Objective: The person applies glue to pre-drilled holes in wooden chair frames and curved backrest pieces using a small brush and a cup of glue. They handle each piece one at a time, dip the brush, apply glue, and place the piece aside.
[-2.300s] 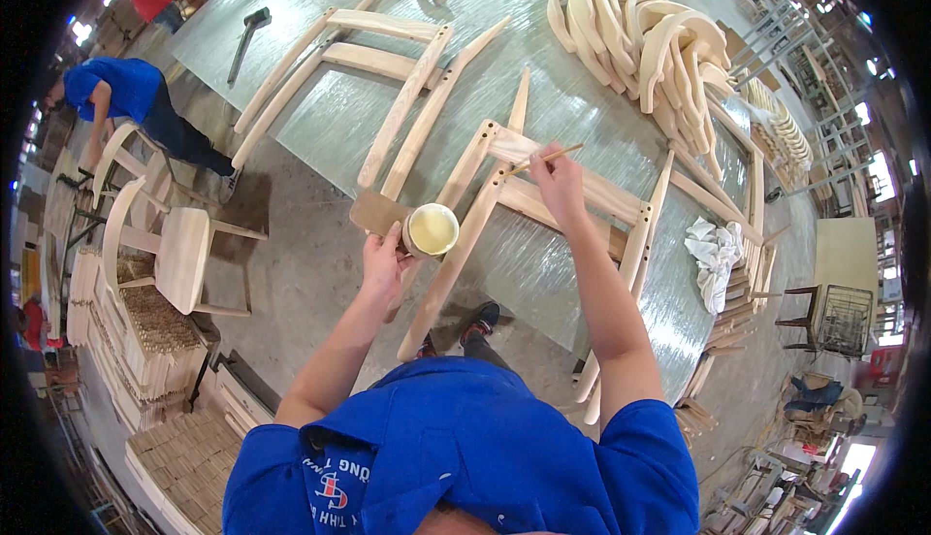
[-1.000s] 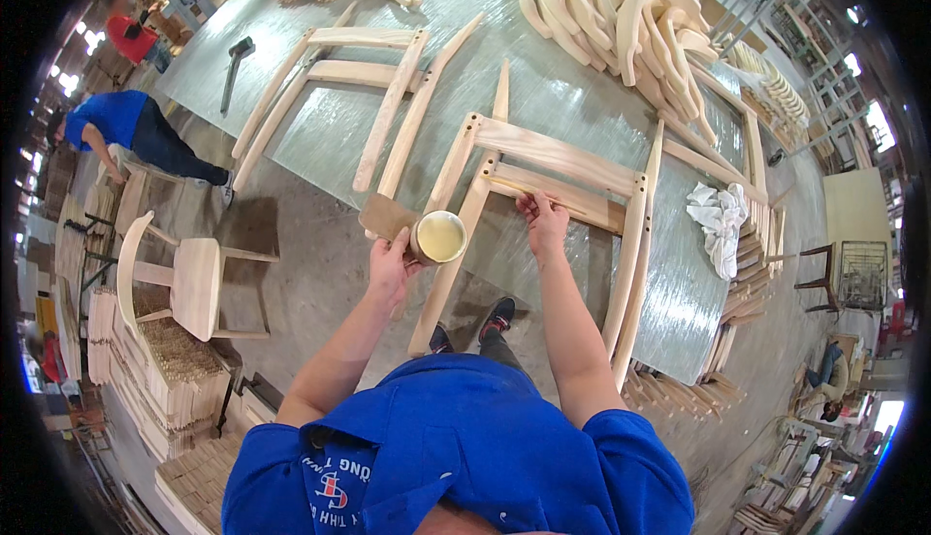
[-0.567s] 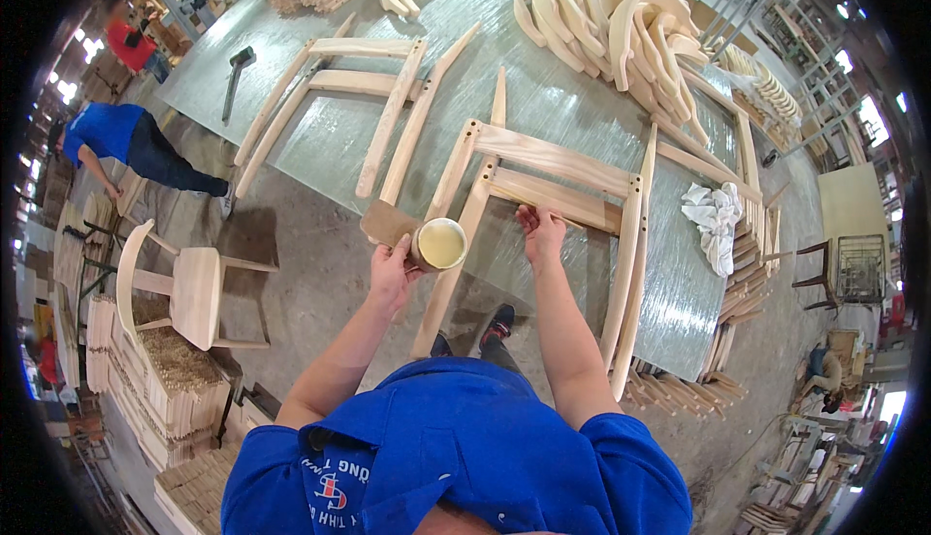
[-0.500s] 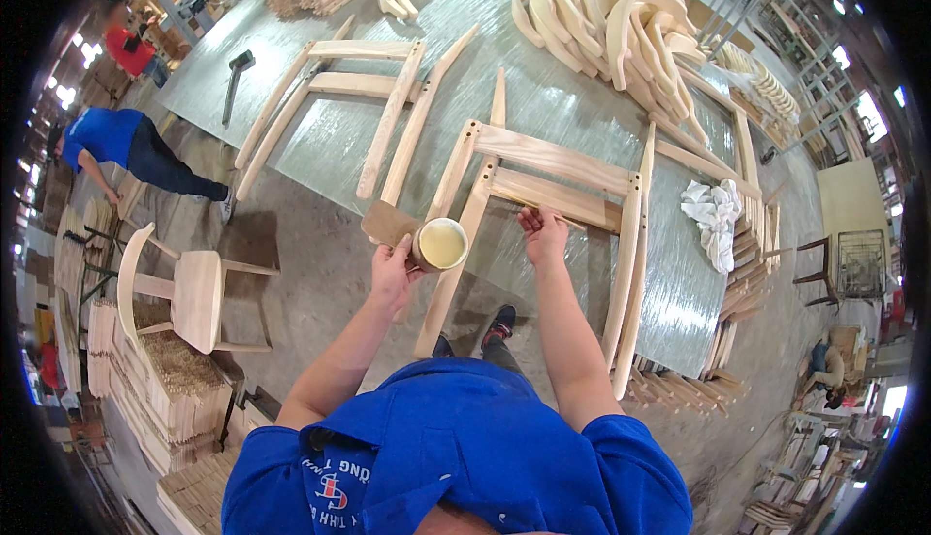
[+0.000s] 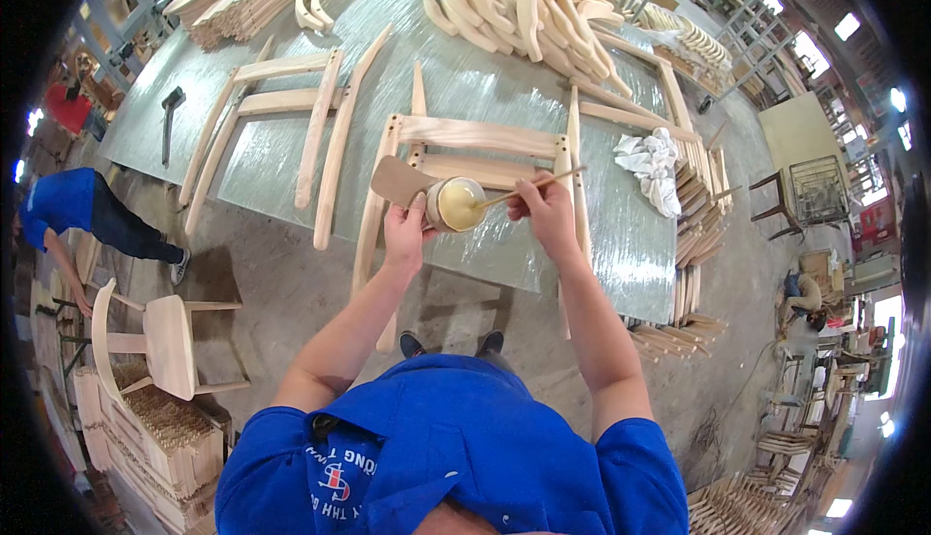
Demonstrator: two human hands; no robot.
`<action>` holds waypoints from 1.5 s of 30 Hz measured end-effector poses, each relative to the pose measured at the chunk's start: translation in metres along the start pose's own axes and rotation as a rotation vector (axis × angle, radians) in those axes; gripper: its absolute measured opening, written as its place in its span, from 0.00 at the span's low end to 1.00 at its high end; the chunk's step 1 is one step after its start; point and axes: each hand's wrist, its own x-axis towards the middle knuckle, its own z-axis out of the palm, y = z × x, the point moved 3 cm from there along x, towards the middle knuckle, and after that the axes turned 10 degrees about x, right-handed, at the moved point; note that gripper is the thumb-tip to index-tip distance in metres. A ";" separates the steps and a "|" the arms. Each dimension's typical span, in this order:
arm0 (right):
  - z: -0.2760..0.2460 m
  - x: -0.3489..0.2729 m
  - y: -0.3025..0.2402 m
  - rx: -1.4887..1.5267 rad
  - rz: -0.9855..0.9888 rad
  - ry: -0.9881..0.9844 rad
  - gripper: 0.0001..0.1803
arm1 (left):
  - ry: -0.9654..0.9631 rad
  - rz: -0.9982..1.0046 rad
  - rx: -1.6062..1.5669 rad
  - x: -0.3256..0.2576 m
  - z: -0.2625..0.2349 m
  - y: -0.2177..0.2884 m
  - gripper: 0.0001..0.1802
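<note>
**Loading the stick with glue over the chair frame**

The large work table (image 5: 291, 137), covered with a greyish sheet, takes most of the room in front of the person. Its near edge runs just under the two hands, so both forearms reach over open floor to come to it. On the table lie two ladder-like chair frames: one at the left (image 5: 291, 128), and one in the middle, the chair back frame (image 5: 475, 147), directly beyond the hands. At the far right is a heap of curved wooden rails (image 5: 524, 1), and a white rag (image 5: 650, 162) lies near the right edge.

The left hand (image 5: 405, 229) is closed around a small glue cup (image 5: 456, 203), full of yellowish glue, and holds it above the near part of the middle frame. A flat brown piece like cardboard (image 5: 398, 181) sticks out beside the cup on the left. The right hand (image 5: 543, 210) pinches a thin wooden stick (image 5: 529, 186) whose tip is down in the cup.

By my judgement the step is dipping the stick. The next move would ask to lift it without dripping and bring it to a joint of the frame, a short way forward.

Free room is good toward the frame. At the left, a hammer (image 5: 170, 118) and another person in blue (image 5: 78, 210) are well apart.
</note>
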 end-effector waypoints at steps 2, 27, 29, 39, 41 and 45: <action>-0.027 -0.002 0.008 0.298 0.110 0.096 0.08 | -0.032 -0.031 -0.070 0.000 0.019 -0.006 0.11; -0.202 0.110 -0.026 0.186 -0.137 0.180 0.10 | 0.064 -0.186 -0.130 0.081 0.197 -0.095 0.13; -0.197 0.124 -0.032 -0.002 -0.213 0.139 0.10 | 0.063 -0.186 -0.156 0.074 0.190 -0.096 0.13; -0.163 0.146 -0.030 -0.637 -0.450 0.003 0.10 | 0.091 -0.266 -0.215 0.018 0.134 -0.110 0.14; -0.159 0.148 -0.029 -0.660 -0.475 -0.017 0.10 | 0.084 -0.269 -0.227 0.011 0.125 -0.112 0.14; -0.150 0.150 -0.026 -0.733 -0.471 -0.063 0.10 | 0.051 -0.265 -0.226 0.003 0.108 -0.112 0.13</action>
